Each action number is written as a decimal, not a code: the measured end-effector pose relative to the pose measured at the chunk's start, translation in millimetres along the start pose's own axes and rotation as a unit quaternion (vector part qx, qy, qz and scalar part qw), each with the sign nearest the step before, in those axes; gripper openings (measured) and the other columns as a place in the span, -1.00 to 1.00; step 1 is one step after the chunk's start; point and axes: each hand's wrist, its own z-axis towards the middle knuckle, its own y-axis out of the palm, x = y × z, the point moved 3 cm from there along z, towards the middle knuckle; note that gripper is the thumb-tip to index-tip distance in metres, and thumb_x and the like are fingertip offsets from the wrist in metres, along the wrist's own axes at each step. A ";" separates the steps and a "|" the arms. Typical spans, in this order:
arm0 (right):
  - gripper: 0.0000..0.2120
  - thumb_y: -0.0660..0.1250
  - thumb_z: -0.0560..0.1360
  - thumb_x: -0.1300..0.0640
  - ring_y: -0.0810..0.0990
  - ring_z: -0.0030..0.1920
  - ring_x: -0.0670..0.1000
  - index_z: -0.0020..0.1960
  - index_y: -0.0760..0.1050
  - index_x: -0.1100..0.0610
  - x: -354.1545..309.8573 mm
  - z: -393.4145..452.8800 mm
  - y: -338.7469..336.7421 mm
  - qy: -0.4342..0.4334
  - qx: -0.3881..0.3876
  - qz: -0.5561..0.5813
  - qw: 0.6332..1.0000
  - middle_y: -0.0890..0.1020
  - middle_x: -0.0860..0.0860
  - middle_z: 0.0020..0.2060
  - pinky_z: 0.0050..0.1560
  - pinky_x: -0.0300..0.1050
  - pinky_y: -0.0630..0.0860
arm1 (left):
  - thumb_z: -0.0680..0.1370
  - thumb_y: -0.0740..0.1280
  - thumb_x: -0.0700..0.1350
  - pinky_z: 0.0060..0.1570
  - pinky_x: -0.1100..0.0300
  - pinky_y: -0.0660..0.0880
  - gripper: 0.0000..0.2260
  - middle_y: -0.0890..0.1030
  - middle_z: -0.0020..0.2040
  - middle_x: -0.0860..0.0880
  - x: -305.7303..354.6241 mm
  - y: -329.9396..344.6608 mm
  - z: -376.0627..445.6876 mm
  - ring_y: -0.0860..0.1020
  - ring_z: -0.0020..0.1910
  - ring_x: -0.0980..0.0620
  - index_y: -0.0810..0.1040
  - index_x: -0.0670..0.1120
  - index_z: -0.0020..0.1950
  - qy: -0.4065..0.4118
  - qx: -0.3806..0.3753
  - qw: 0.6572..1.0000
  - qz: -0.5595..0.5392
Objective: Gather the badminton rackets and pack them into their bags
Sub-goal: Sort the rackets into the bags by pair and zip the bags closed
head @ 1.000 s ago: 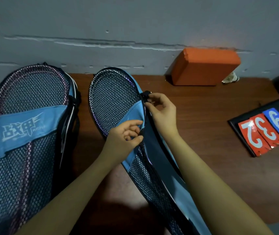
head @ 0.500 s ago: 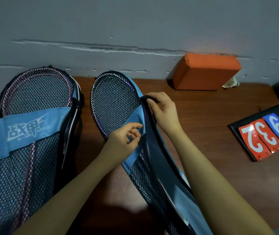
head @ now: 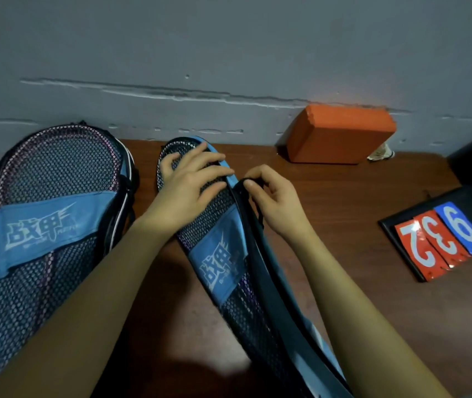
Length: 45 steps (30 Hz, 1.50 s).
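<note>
Since the earlier frames the left hand (head: 188, 182) has let go of the blue band near the middle of the picture and moved up onto the head of the centre racket bag (head: 220, 254). It now lies there with fingers spread flat on the mesh, pressing and curling round nothing. The right hand (head: 275, 202) has stayed at the bag's right edge. Its grip is a pinch, thumb and forefinger closed on what looks like the black zipper pull (head: 250, 182), though the pull itself is too small to make out surely.

A racket frame shows faintly purple through the mesh of this bag, so the racket appears to be inside already. The step in hand is most likely closing the zip around the head.

To do it well, the flat left hand should hold the bag down on the brown table (head: 344, 225) just ahead of the pull, keeping the two edges close so the slider runs without catching mesh or the blue trim. The pull should follow the curve of the rim rather than be dragged straight, and slowly round the top, where the bend is tightest.

At the left of the picture lies a second racket bag (head: 42, 225), also with a racket visible through its mesh. An orange block (head: 341, 136) sits against the wall at upper right, and numbered score cards (head: 441, 239) lie at the right edge.
</note>
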 end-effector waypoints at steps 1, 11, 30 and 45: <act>-0.83 0.25 0.51 0.20 0.46 -0.28 -0.19 -0.18 0.44 -0.06 -1.2 0.1 0.4 0.003 -0.009 0.007 1.000 0.52 -0.20 -0.32 -0.10 -0.15 0.40 | 0.51 0.27 -0.04 0.30 -0.05 -0.03 -0.79 0.49 0.28 0.06 -0.6 -1.5 -0.4 0.23 0.43 0.02 0.57 0.06 0.13 0.005 0.012 1.000 -0.003; -0.83 0.45 0.37 0.29 0.45 -0.22 -0.09 -0.17 0.52 0.07 0.3 3.9 -2.9 0.060 0.009 0.111 0.992 0.49 0.02 -0.23 -0.15 -0.27 0.40 | 0.45 0.30 0.04 0.28 -0.06 0.12 -0.81 0.54 0.06 0.17 6.0 -2.5 -9.6 0.33 0.35 0.05 0.66 0.02 -0.06 0.016 0.062 0.993 -0.100; -0.86 0.43 0.40 0.32 0.61 -0.01 0.03 -0.04 0.61 0.27 14.0 -31.0 8.5 0.117 -0.023 0.148 0.982 0.66 0.12 -0.06 0.12 -0.10 0.51 | 0.46 0.29 0.04 0.23 -0.25 0.29 -0.77 0.51 -0.03 0.13 -0.7 3.4 -22.9 0.38 0.29 -0.01 0.67 -0.05 -0.08 -0.049 0.095 0.986 -0.126; -0.85 0.27 0.50 0.08 0.49 -0.30 0.06 -0.09 0.61 0.07 35.9 -69.8 5.5 -0.095 -0.031 -0.358 0.929 0.58 -0.04 -0.30 -0.16 -0.05 0.15 | 0.48 0.35 0.01 0.33 -0.13 0.10 -0.85 0.57 0.06 0.08 -24.6 37.1 -26.6 0.31 0.34 -0.01 0.66 -0.01 -0.06 -0.188 0.098 0.974 -0.083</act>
